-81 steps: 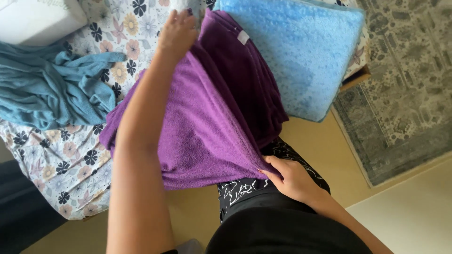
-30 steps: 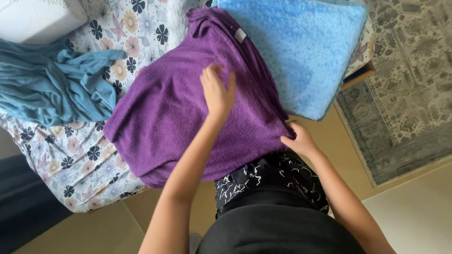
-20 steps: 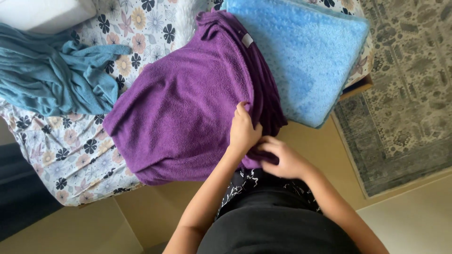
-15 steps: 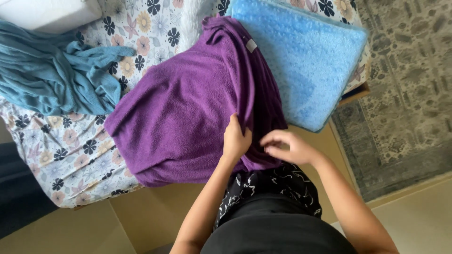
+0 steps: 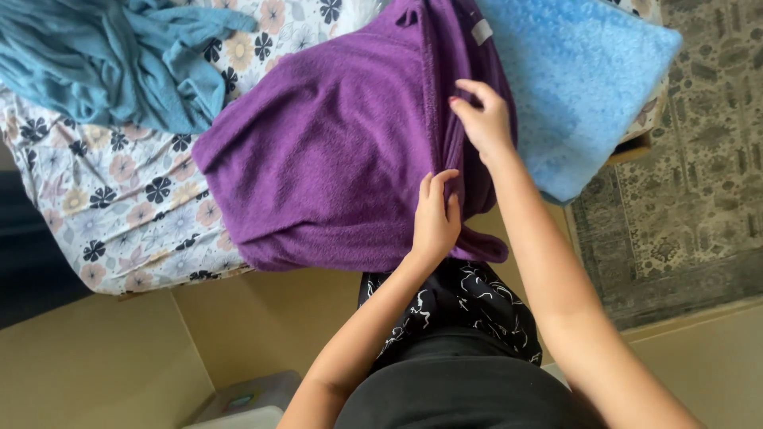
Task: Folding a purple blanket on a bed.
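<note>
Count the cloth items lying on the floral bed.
3: the purple towel under both hands, a teal cloth bunched at upper left, a light blue blanket at upper right. Others may lie out of frame.

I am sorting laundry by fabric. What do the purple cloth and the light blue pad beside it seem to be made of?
The purple cloth looks like terry towelling, probably cotton: matte, nubby looped pile, a hemmed edge. The light blue pad looks like a soft plush or fleece cover with a dimpled, bubbly surface; its filling cannot be seen.
</note>
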